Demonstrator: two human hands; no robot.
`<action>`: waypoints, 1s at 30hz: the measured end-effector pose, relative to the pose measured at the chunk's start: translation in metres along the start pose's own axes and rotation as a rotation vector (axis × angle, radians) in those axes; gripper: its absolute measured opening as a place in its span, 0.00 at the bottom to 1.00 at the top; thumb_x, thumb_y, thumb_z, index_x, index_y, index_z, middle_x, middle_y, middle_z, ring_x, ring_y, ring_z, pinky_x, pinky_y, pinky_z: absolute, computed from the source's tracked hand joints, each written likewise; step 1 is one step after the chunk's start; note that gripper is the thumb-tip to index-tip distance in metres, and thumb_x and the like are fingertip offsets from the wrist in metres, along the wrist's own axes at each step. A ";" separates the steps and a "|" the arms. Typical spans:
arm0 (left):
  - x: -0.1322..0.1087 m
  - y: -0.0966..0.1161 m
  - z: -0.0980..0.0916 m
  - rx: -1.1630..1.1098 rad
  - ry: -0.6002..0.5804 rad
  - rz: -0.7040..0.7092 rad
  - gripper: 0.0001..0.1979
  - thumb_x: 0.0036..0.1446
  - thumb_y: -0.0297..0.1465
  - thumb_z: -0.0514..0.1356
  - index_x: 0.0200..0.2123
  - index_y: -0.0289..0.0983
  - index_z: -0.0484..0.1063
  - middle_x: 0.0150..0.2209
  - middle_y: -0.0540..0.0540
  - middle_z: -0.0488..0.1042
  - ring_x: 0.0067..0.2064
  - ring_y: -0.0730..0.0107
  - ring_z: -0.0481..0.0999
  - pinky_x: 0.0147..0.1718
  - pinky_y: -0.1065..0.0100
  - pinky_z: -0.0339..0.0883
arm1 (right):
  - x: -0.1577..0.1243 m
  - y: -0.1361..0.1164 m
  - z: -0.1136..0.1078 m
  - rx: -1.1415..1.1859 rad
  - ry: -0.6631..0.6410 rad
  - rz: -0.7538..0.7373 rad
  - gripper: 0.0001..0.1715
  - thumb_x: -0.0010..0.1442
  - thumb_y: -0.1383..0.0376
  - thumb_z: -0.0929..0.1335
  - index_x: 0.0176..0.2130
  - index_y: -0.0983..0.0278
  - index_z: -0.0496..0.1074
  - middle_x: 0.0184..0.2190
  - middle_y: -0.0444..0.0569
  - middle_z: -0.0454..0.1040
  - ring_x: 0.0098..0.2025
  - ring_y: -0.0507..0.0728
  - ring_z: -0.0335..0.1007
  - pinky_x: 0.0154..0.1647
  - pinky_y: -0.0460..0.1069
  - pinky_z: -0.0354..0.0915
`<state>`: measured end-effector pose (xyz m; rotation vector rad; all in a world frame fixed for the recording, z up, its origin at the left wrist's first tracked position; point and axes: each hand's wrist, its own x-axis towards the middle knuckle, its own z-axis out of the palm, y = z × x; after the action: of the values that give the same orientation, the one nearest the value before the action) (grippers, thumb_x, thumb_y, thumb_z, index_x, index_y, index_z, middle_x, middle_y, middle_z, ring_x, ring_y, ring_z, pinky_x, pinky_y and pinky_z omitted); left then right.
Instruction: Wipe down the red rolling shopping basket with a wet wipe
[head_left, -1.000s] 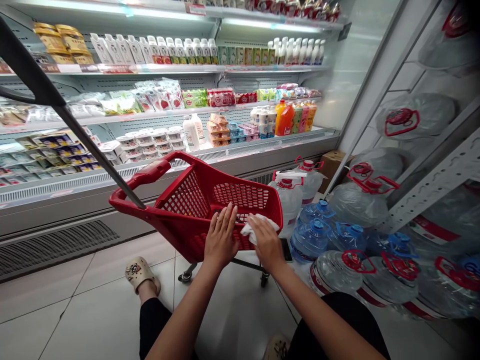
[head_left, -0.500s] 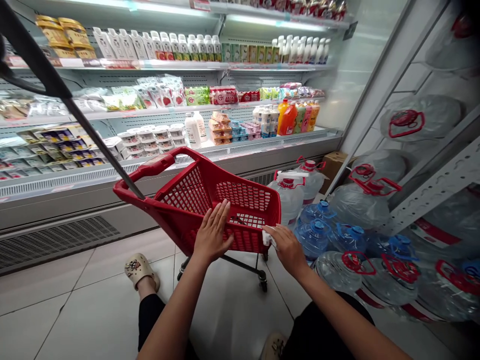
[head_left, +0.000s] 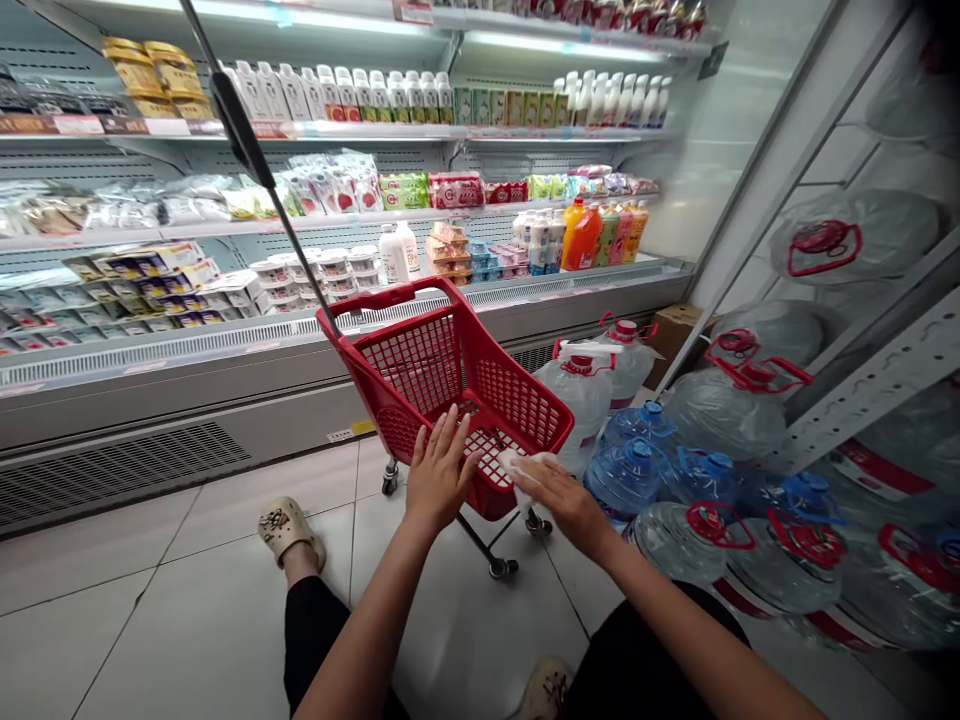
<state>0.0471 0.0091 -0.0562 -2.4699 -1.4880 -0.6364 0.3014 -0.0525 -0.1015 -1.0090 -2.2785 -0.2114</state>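
Observation:
A red plastic shopping basket on wheels (head_left: 420, 365) stands on the tiled floor in front of me, empty, with its long black pull handle (head_left: 247, 150) rising to the upper left. My left hand (head_left: 439, 470) lies flat on the basket's near corner, fingers spread. My right hand (head_left: 559, 497) presses a white cloth (head_left: 521, 465) against the basket's near right side, fingers closed over it.
A refrigerated shelf unit (head_left: 375, 190) with milk bottles, yoghurt cups and juice runs across the back. Large water jugs (head_left: 712, 490) crowd the floor and a white metal rack at the right. My legs and sandalled foot (head_left: 289, 530) rest on the tiles.
The basket has turned and rolled right, its handle swinging from the far left toward the middle. Both hands stayed on its near side, the cloth shifting along the side wall.

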 end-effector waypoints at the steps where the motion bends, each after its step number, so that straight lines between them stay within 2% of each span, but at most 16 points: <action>1: 0.002 -0.003 0.000 -0.002 -0.011 -0.012 0.30 0.74 0.44 0.44 0.75 0.45 0.48 0.76 0.48 0.47 0.76 0.61 0.51 0.74 0.49 0.42 | -0.004 0.013 -0.004 -0.001 0.011 0.030 0.42 0.70 0.79 0.53 0.76 0.54 0.47 0.71 0.47 0.62 0.72 0.54 0.56 0.74 0.61 0.57; 4: 0.012 -0.008 0.006 -0.005 -0.007 -0.046 0.35 0.72 0.48 0.47 0.76 0.41 0.47 0.76 0.44 0.47 0.76 0.57 0.51 0.74 0.47 0.42 | -0.011 0.042 -0.009 -0.034 0.068 0.164 0.45 0.67 0.81 0.52 0.75 0.52 0.48 0.72 0.47 0.61 0.73 0.53 0.55 0.75 0.62 0.54; 6: 0.019 -0.008 0.014 -0.004 0.026 -0.071 0.37 0.71 0.48 0.49 0.76 0.38 0.45 0.76 0.41 0.47 0.76 0.55 0.51 0.74 0.47 0.42 | -0.006 0.041 -0.004 -0.062 0.122 0.241 0.47 0.64 0.82 0.52 0.75 0.53 0.48 0.72 0.47 0.61 0.74 0.54 0.53 0.76 0.62 0.53; 9: 0.027 -0.008 0.024 -0.003 0.071 -0.089 0.36 0.71 0.42 0.50 0.76 0.35 0.45 0.76 0.38 0.49 0.76 0.55 0.51 0.74 0.47 0.40 | 0.013 0.004 0.019 -0.076 0.169 0.236 0.47 0.64 0.81 0.54 0.76 0.58 0.47 0.71 0.49 0.62 0.75 0.56 0.50 0.76 0.64 0.53; 12: 0.029 -0.012 0.028 0.002 0.072 -0.084 0.34 0.71 0.37 0.49 0.76 0.35 0.45 0.75 0.38 0.51 0.76 0.56 0.50 0.74 0.47 0.38 | 0.035 -0.044 0.045 -0.067 0.120 0.152 0.45 0.64 0.81 0.55 0.76 0.62 0.46 0.72 0.51 0.60 0.75 0.57 0.50 0.75 0.61 0.55; 14: 0.028 -0.017 0.027 0.011 0.043 -0.096 0.33 0.71 0.36 0.48 0.76 0.37 0.45 0.76 0.39 0.48 0.76 0.57 0.49 0.74 0.45 0.36 | 0.041 -0.058 0.051 -0.073 0.092 0.115 0.44 0.65 0.81 0.56 0.76 0.63 0.47 0.72 0.51 0.59 0.75 0.57 0.51 0.75 0.59 0.55; 16: 0.027 -0.021 0.024 0.015 0.006 -0.122 0.33 0.72 0.37 0.48 0.76 0.38 0.46 0.77 0.38 0.44 0.77 0.55 0.46 0.74 0.44 0.36 | 0.037 -0.048 0.046 -0.089 0.075 0.073 0.44 0.66 0.80 0.56 0.76 0.62 0.48 0.72 0.50 0.60 0.74 0.56 0.53 0.75 0.59 0.55; 18: 0.026 -0.022 0.023 0.011 -0.021 -0.144 0.33 0.72 0.38 0.47 0.76 0.37 0.46 0.77 0.37 0.40 0.77 0.53 0.45 0.74 0.45 0.38 | 0.024 -0.018 0.032 -0.111 0.070 0.064 0.43 0.67 0.80 0.56 0.75 0.60 0.49 0.71 0.49 0.62 0.73 0.56 0.56 0.75 0.60 0.54; 21: 0.028 -0.018 0.023 -0.012 -0.035 -0.143 0.33 0.72 0.39 0.47 0.75 0.35 0.48 0.77 0.36 0.40 0.77 0.53 0.44 0.74 0.47 0.41 | 0.003 0.031 0.007 -0.147 0.106 0.174 0.44 0.66 0.80 0.55 0.75 0.56 0.51 0.69 0.48 0.65 0.71 0.56 0.59 0.75 0.62 0.54; 23: 0.029 -0.013 0.024 -0.026 -0.037 -0.140 0.32 0.72 0.39 0.47 0.75 0.35 0.48 0.77 0.36 0.40 0.77 0.53 0.43 0.74 0.48 0.41 | -0.003 0.047 -0.002 -0.161 0.141 0.264 0.46 0.64 0.81 0.54 0.75 0.55 0.52 0.69 0.48 0.65 0.71 0.56 0.59 0.74 0.63 0.54; 24: 0.029 -0.011 0.025 -0.031 -0.035 -0.141 0.32 0.72 0.39 0.48 0.75 0.35 0.49 0.77 0.36 0.40 0.77 0.53 0.43 0.74 0.48 0.42 | -0.002 0.047 -0.002 -0.161 0.161 0.297 0.47 0.63 0.81 0.54 0.75 0.55 0.52 0.69 0.48 0.65 0.72 0.57 0.59 0.74 0.64 0.54; 26: 0.030 -0.008 0.027 -0.036 -0.022 -0.143 0.32 0.72 0.38 0.48 0.75 0.35 0.48 0.77 0.37 0.40 0.77 0.52 0.43 0.74 0.48 0.42 | 0.005 0.029 0.006 -0.144 0.192 0.301 0.48 0.62 0.82 0.53 0.75 0.56 0.51 0.69 0.49 0.65 0.72 0.57 0.57 0.75 0.64 0.54; 30: 0.026 -0.016 0.026 -0.028 0.001 -0.121 0.32 0.72 0.36 0.48 0.75 0.34 0.49 0.77 0.36 0.40 0.77 0.52 0.43 0.74 0.48 0.42 | 0.029 -0.038 0.038 -0.081 0.130 0.134 0.45 0.64 0.80 0.55 0.76 0.60 0.47 0.71 0.50 0.63 0.74 0.57 0.54 0.75 0.60 0.55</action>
<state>0.0505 0.0473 -0.0685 -2.4132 -1.6484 -0.6840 0.2409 -0.0466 -0.1097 -1.1508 -2.0914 -0.3054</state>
